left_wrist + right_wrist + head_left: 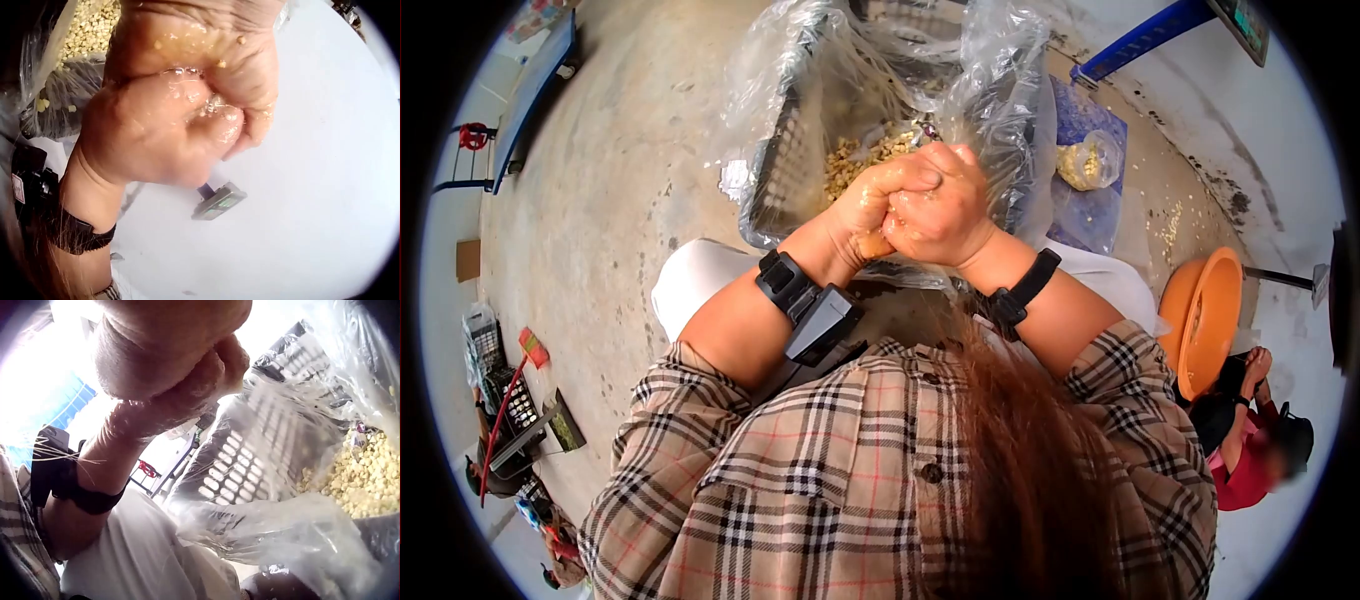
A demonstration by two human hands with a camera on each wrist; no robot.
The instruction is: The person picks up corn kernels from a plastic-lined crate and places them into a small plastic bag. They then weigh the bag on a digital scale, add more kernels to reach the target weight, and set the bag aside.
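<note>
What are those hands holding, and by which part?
The left hand and right hand clench a small tan piece between them; only one end shows, the rest is hidden.

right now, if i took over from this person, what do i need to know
Left hand: wet, fingers curled round a tan piece that is mostly hidden.
Right hand: wet, clasped against the left, fingers curled on the same piece.
Things: both hands are over the plastic-lined basket, which holds a heap of pale kernels. A small bag of kernels lies beyond it.
Done: loose kernels are heaped in the basket.
Left: the piece in the hands is not yet let go. I cannot tell what it is.
</note>
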